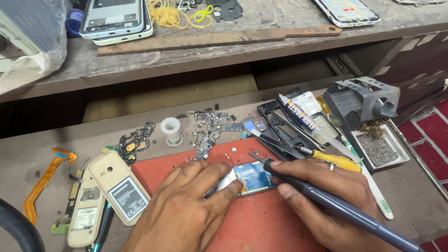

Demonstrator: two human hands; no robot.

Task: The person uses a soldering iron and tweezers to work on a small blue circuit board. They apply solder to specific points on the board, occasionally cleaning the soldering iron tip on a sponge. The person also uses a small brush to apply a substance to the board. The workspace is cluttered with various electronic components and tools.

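on the red mat (261, 224) at the near edge of the workbench, the left hand (186, 210) presses its fingers down on a small circuit board (252, 178), pinning it flat, with a thumb and forefinger closed around its pale left end. the right hand (326, 196) grips a dark blue soldering iron (336, 205) like a pen, its tip (250, 154) just above the far edge of the board. left of the mat lies a cream phone back (119, 186) with a white rectangular label bearing dark print, and beside it a second cream phone shell (86, 207) with a smaller white sticker; an orange ribbon cable (44, 182) curls further left. behind the mat sit a white solder spool (171, 129), loose dark board pieces (135, 140) and small scattered parts (210, 126). to the right, a tube with a blue and white label (298, 112) lies across a black phone frame (284, 126), near tweezers (275, 142), a yellow-handled screwdriver (333, 161) and a white toothbrush (368, 182). a grey metal stand (361, 98) sits above a tray (380, 149) with brass wool. on the upper shelf rest a pale phone casing (114, 18), yellow rubber bands (170, 14), a rusty file (219, 39) and another phone (347, 11) with a white rim.
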